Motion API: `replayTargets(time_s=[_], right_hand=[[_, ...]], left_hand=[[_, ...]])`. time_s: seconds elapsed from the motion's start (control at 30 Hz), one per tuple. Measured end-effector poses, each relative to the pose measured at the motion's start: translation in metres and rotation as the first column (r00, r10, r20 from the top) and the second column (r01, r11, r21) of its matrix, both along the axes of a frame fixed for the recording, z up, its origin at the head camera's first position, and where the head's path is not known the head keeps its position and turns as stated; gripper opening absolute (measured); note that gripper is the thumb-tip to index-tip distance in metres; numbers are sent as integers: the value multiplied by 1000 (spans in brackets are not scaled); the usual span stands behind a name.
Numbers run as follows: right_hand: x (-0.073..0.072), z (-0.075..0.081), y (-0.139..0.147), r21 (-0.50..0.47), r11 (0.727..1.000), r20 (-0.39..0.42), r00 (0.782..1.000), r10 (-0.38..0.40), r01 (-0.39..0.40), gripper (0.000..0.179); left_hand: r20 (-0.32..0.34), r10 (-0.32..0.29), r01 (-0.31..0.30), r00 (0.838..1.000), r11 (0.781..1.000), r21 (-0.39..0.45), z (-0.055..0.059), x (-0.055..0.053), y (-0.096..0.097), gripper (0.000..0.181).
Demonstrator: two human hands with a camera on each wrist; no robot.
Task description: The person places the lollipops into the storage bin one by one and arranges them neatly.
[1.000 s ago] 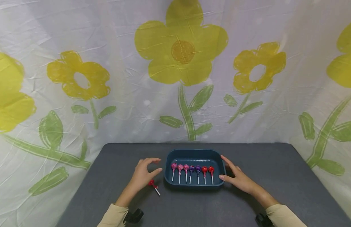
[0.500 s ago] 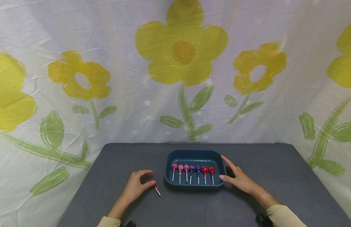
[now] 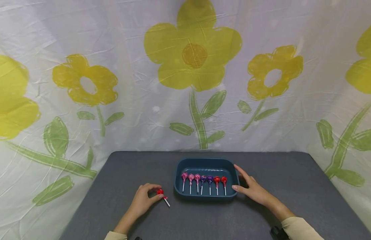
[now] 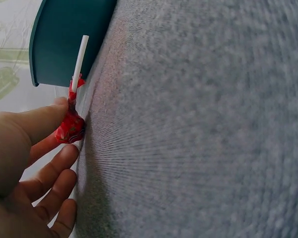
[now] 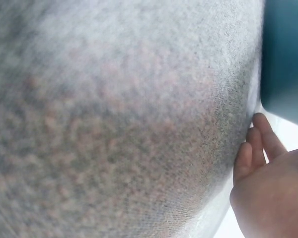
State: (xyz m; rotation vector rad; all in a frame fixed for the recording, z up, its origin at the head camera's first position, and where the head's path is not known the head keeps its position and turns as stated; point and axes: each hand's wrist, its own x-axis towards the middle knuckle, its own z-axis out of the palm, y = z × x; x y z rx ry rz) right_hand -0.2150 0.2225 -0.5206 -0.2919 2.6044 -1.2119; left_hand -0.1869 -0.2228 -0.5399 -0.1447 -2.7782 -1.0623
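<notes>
A red-wrapped lollipop [image 3: 160, 191] lies on the table left of the tray, its white stick pointing toward the near right. My left hand [image 3: 143, 200] pinches it by the candy end between thumb and index finger; in the left wrist view the thumb presses near the lollipop's [image 4: 69, 128] neck and the other fingers lie loosely bent. Inside the dark blue tray [image 3: 206, 164], several lollipops [image 3: 203, 180] stand in a row: pink at left, purple in the middle, red at right. My right hand [image 3: 253, 190] touches the tray's right end, thumb and fingers spread and fairly straight.
A dark grey table [image 3: 203, 220] carries everything. Behind and beside it hangs a white curtain [image 3: 137, 110] printed with yellow flowers. The tray's [image 5: 285, 59] end wall rises close to the fingers in the right wrist view.
My left hand has drawn back from beside the tray, down and left to the loose red lollipop, and its thumb and index finger have closed on it. The right hand and tray have stayed put.
</notes>
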Motion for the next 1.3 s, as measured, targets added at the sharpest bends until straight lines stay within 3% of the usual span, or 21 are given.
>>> replayTargets(time_s=[0.17, 0.4, 0.63, 0.77, 1.3], right_hand=[[-1, -1, 0, 12, 1000, 6, 1000, -4, 4, 82], [-2, -3, 1, 16, 1000, 2, 1000, -7, 7, 82], [-2, -3, 1, 13, 1000, 6, 1000, -6, 6, 82], [-1, -2, 1, 5, 1000, 0, 1000, -5, 5, 81], [-1, -2, 1, 2, 1000, 0, 1000, -3, 3, 82]], left_hand=[[26, 7, -7, 1000, 1000, -3, -2, 0, -1, 26], [-2, -11, 11, 1000, 1000, 4, 0, -1, 0, 23], [16, -3, 3, 1000, 1000, 13, 2, 0, 1, 22], [-10, -32, 32, 999, 999, 23, 5, -2, 1, 22], [-76, -75, 75, 994, 997, -9, 35, -12, 6, 24]])
